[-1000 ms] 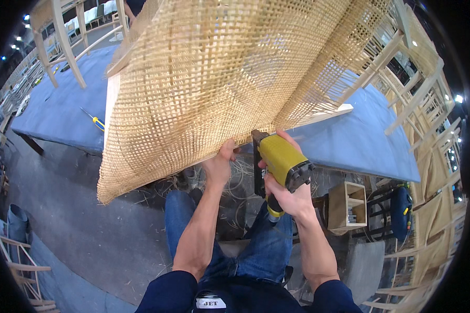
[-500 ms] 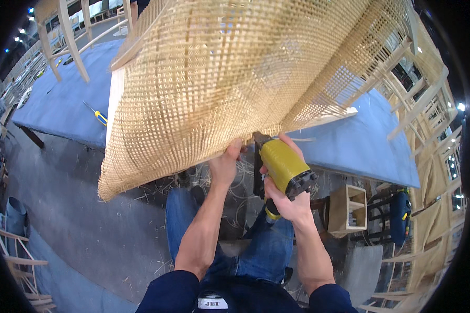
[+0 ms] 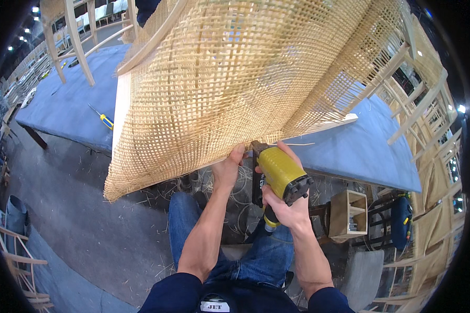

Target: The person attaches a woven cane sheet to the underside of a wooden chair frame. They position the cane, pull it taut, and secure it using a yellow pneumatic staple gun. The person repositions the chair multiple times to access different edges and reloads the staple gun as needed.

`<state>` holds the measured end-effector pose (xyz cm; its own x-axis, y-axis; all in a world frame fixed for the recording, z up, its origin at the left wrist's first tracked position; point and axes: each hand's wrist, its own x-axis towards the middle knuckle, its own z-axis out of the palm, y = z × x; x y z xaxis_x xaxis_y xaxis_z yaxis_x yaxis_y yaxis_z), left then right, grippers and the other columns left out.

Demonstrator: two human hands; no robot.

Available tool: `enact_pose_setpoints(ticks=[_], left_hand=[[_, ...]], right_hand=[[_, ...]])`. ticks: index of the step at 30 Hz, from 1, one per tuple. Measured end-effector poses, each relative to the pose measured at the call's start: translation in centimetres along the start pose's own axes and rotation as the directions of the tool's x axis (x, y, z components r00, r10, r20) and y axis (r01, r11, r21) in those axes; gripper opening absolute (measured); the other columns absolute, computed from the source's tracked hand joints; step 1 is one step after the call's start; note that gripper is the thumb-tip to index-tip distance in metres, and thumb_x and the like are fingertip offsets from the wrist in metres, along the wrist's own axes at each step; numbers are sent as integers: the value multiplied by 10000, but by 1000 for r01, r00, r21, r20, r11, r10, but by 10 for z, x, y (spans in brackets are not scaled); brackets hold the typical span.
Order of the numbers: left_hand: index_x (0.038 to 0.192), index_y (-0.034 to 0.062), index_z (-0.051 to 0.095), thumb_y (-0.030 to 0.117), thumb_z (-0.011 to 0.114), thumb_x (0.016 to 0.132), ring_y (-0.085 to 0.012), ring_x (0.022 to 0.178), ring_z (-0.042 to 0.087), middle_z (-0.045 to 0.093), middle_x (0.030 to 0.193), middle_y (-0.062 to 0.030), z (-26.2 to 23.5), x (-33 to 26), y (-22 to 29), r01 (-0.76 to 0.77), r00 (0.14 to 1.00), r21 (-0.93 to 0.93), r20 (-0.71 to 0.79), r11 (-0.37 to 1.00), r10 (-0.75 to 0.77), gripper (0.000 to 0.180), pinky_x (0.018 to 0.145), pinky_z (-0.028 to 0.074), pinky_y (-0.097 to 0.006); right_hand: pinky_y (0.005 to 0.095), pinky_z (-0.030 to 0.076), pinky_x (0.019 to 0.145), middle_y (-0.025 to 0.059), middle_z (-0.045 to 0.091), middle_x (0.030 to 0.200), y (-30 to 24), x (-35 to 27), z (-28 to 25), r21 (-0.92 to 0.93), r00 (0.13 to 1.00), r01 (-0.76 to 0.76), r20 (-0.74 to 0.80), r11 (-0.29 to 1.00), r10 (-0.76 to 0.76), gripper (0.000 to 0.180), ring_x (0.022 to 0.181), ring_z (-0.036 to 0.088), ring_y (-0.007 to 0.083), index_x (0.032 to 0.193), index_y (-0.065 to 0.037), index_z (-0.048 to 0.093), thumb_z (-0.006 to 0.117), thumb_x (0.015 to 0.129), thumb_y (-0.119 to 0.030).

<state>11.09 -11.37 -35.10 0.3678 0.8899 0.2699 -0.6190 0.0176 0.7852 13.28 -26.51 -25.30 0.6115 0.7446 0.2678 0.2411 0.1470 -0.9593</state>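
Area around left hand [image 3: 227, 169] and right hand [image 3: 292, 208] evenly bright, light soft. Woven cane [image 3: 214, 88] above left hand pale, with brighter patches through its holes. Under table [image 3: 350, 151], just beyond hands, deeper shadow. Floor [image 3: 83, 193] left of left hand dim grey. Lamps [image 3: 461, 108] far right of right hand glare white, haloed. Fisheye bends straight lines farthest from hands, fading into black.

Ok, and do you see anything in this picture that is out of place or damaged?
Two small things. A loose strand sticks out beside the yellow power tool, instead of lying within the woven cane sheet. Pale scraps also litter the grey floor, like dropped trimmings. I see no clear breakage.
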Motion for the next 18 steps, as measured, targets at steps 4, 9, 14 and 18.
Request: enact_pose_setpoints(ticks=[4, 9, 14, 18], left_hand=[[965, 22, 687, 133, 703, 927, -96, 625, 578, 658, 815, -26, -7, 3, -13, -26, 1000, -13, 11, 1000, 26, 118, 527, 453, -248], [975, 25, 686, 162, 710, 921, -96, 626, 584, 658, 816, -24, -3, 3, 2, 3, 1000, 63, 5, 998, -3, 149, 528, 446, -243], [988, 14, 683, 196, 723, 909, -103, 641, 599, 661, 823, -28, -9, 6, -9, 88, 996, -43, 32, 995, -86, 203, 528, 448, -242], [993, 21, 683, 197, 724, 903, -101, 661, 593, 660, 827, -29, -4, 1, -2, 113, 994, -42, 5, 993, -113, 201, 537, 443, -244]], right_hand=[[298, 521, 918, 93, 648, 1102, -1, 1, 3, -43, 999, -46, 25, 998, 47, 796, 1008, 658, 151, 1500, -13, 358, 627, 757, 84], [304, 512, 940, 104, 651, 1146, -7, 1, 5, -57, 998, -57, 8, 997, 58, 802, 1037, 653, 159, 1497, -22, 372, 636, 746, 76], [321, 498, 976, 123, 650, 1203, -2, -6, 10, -16, 1000, 4, -1, 1000, -4, 808, 1075, 647, 183, 1489, -17, 385, 652, 731, 65], [323, 498, 975, 126, 651, 1202, 3, -5, 10, -31, 1000, 0, 5, 1000, 0, 802, 1076, 644, 184, 1489, -16, 387, 651, 736, 65]])
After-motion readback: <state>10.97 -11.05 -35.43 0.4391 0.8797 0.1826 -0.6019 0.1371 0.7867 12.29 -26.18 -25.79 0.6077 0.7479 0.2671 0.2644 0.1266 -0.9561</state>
